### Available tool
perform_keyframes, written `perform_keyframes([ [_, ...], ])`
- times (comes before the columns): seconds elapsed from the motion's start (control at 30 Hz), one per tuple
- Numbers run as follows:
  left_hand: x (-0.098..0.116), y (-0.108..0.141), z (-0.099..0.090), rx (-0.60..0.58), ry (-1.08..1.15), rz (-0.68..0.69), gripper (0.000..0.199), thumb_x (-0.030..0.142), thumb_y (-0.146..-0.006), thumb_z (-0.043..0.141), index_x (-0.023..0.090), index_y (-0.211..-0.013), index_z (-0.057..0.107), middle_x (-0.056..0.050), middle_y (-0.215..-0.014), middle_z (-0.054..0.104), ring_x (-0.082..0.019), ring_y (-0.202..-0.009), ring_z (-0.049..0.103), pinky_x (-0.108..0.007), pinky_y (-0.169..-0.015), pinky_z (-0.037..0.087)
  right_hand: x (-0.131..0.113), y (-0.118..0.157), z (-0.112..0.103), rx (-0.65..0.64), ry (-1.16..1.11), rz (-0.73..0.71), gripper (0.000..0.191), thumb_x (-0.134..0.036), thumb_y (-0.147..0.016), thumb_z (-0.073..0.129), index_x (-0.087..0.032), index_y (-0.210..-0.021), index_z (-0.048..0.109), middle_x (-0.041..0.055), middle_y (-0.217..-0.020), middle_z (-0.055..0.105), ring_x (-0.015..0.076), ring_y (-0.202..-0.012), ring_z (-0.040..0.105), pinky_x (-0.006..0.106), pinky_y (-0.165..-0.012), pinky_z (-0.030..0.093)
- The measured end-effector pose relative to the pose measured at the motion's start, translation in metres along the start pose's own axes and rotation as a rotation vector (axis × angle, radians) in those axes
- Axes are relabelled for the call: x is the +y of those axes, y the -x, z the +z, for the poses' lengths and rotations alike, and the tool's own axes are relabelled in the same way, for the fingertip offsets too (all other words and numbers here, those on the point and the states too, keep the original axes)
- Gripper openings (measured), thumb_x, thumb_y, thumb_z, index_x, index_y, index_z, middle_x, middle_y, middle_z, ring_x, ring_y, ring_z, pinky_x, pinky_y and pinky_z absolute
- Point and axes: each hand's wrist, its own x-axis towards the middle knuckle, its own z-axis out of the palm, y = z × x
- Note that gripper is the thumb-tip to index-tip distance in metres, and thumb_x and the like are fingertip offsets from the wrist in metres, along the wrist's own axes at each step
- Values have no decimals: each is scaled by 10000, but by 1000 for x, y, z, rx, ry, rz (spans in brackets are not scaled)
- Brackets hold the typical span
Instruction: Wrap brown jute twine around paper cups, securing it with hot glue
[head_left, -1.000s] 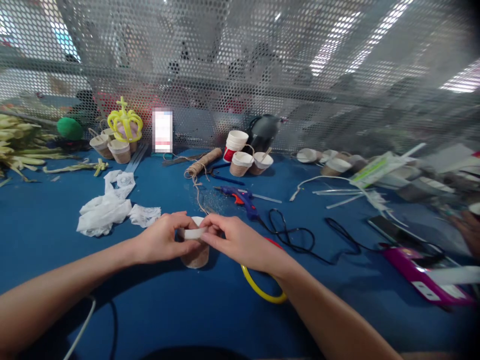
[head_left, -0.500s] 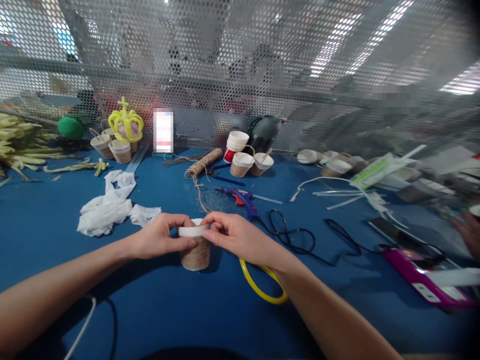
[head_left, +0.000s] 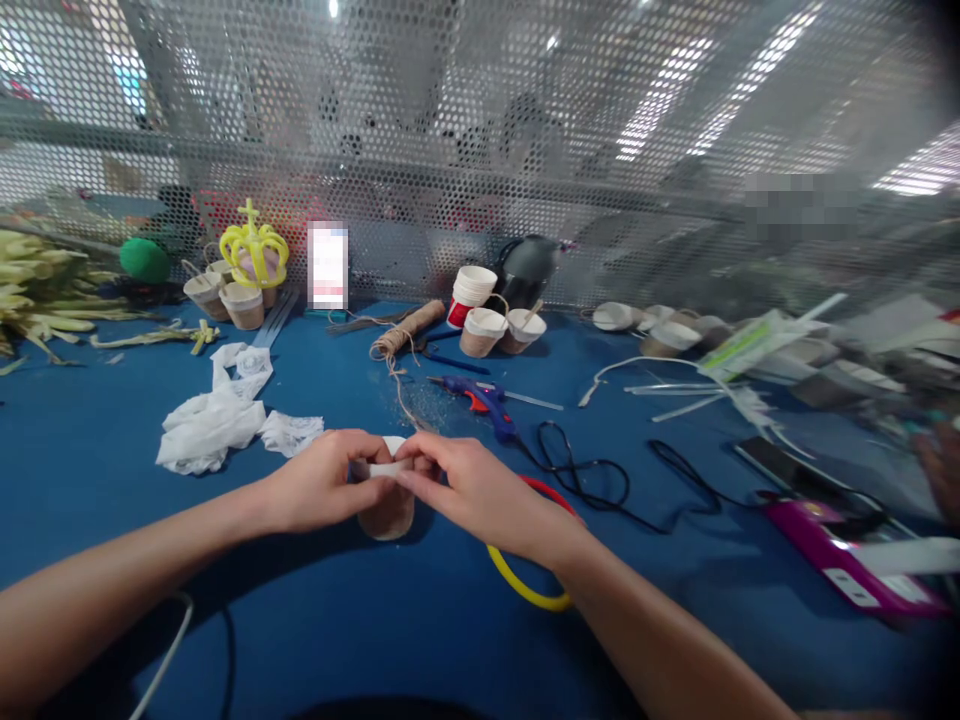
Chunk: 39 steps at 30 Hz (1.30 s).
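A small cup (head_left: 387,518) wrapped in brown material, with a white band at its rim, stands on the blue table in front of me. My left hand (head_left: 322,482) pinches the rim from the left, thumb outside and fingers over the edge. From the right, my right hand (head_left: 465,485) pinches the same rim, its fingertips close to the left thumb. Twine runs from a roll (head_left: 409,328) toward the cup. White lace (head_left: 210,428) lies crumpled to the left. Beyond my right hand rests a blue glue gun (head_left: 484,402).
Yellow scissors handles (head_left: 525,585) lie under my right forearm. Black cable (head_left: 585,475) leads to a purple power strip (head_left: 855,560). Behind are wrapped cups (head_left: 482,332), a yellow crown (head_left: 253,250) and a mesh screen (head_left: 420,130). Another person's hand (head_left: 941,465) shows at the right edge.
My right hand has shifted slightly, and both thumbs are now closer together at the rim. The cup appears tilted a little more, and a red part shows behind my right wrist.
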Motion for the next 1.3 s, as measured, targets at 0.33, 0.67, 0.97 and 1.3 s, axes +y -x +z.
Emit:
perform_keyframes([
  [0.33,-12,-2,-3,-24,408,-96,155,277,-745,529,129,-699,534,18,-620,542,-105,-584,510,-221,-586,414,15,-8,-19,281,121,-66,83,-177,-800,522,-174,-855,584,25,-801,610,134,-744,552,277,-708,440],
  [0.67,-13,0,5,-279,657,33,199,317,-760,588,134,-694,545,-31,-820,575,-137,-782,531,-277,-746,417,28,-17,3,365,76,-281,109,-195,-830,480,-193,-839,588,59,-905,621,162,-923,549,329,-836,432],
  [0.97,-9,4,1,-235,622,162,141,275,-776,596,164,-698,557,-30,-1399,307,-222,-1288,273,-395,-1033,232,39,-24,-1,333,-79,69,264,-184,-860,373,-126,-1067,525,83,-1083,609,126,-959,578,270,-822,461],
  [1.3,-37,-4,5,55,475,100,142,250,-801,556,160,-704,504,-47,-1438,227,-197,-1311,224,-418,-1063,175,91,-12,-51,458,306,488,106,-234,-691,598,-179,-603,578,116,-701,615,285,-846,581,388,-747,417],
])
